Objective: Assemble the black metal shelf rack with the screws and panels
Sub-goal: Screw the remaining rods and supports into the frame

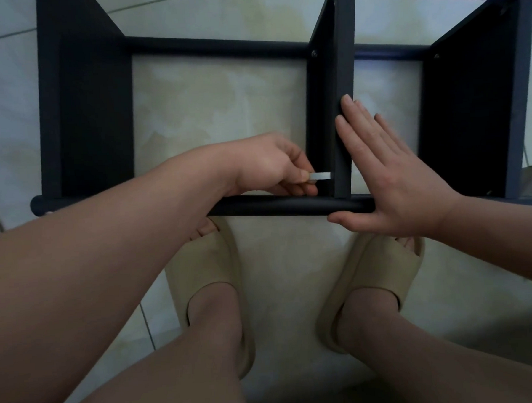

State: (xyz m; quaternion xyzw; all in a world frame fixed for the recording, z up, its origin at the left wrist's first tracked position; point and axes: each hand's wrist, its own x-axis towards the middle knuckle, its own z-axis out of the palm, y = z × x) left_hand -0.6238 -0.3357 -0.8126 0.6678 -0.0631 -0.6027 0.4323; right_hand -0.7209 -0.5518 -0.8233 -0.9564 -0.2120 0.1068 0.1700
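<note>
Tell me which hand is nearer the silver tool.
Left. The left hand pinches the silver tool by its end; the right hand lies flat on the black post beside it.

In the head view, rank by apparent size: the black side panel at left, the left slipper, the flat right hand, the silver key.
1. black side panel
2. left slipper and right hand: look alike, hand nearer the camera, so unranked
3. silver key, pinched in the left hand

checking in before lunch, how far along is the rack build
Done: rack frame is joined, with a screw in the far joint. In hand: left hand pinches a silver tool at the near joint; right hand presses the middle post. Left: this joint; others unseen.
</note>
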